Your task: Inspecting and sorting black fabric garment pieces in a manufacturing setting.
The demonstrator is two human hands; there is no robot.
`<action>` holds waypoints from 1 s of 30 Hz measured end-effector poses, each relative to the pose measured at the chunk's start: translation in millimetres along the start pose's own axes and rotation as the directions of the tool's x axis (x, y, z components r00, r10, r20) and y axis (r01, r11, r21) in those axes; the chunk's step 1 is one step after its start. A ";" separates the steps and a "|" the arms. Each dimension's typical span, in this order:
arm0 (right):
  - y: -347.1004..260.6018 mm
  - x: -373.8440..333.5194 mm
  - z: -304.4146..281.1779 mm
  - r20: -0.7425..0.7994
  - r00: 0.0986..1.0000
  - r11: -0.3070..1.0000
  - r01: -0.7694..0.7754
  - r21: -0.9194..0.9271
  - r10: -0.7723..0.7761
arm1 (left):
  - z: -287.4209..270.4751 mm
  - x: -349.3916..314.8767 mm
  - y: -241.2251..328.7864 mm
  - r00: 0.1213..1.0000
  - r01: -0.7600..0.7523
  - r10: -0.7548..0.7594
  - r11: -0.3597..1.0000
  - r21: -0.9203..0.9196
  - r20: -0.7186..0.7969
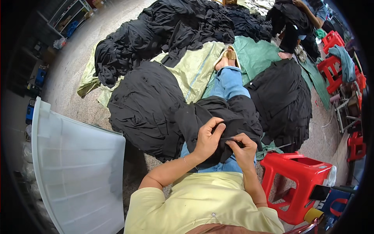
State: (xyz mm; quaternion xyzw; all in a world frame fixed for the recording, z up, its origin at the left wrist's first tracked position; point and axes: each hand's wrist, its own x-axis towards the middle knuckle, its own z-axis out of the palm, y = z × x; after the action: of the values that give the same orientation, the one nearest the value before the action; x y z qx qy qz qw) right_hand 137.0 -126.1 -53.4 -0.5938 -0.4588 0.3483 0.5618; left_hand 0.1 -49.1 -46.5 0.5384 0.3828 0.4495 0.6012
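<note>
A black garment [241,117] lies across my lap, over my blue jeans. My left hand [209,138] pinches a fold of it between thumb and fingers. Close beside it on the right, my right hand [242,148] grips another bit of the same black cloth, its edge stretched between the two hands. Whether a small tool is hidden in the fingers, I cannot make out. A large heap of black garments [146,105] rests against my left side, and a second black stack [280,101] stands to the right of my legs.
Beyond my feet, a long mound of black clothes [167,27] lies on yellow-green sheeting [194,74] and green sheeting [255,54]. A translucent plastic bin [82,167] stands at left, a red stool [296,171] at right. Another person's arm [309,13] handles black cloth at far right.
</note>
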 end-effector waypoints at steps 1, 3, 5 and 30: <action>0.1 0.4 0.0 -0.024 1.000 1.000 -0.011 -0.006 0.010 | 1.6 -0.7 0.6 1.000 0.003 -0.003 1.000 -0.007 -0.015; -3.8 0.9 -2.1 0.017 0.999 0.999 -0.028 -0.020 0.029 | 3.6 1.6 6.0 0.997 -0.005 0.004 1.000 -0.011 -0.073; -2.7 -1.6 -3.0 0.075 0.994 0.997 -0.076 0.026 0.074 | -1.7 5.9 7.1 0.997 -0.003 0.003 1.000 0.003 -0.073; -28.3 -11.4 12.9 0.094 0.953 0.870 0.302 -0.389 -0.288 | -46.0 14.9 -12.6 0.779 0.324 -0.301 0.944 0.058 0.550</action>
State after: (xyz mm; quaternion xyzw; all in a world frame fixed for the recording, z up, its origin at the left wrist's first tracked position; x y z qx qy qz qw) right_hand 116.9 -133.8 -28.3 -0.6129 -0.6144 0.1673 0.4678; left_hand -37.2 -21.2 -64.5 0.5615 0.2682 0.1768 0.7626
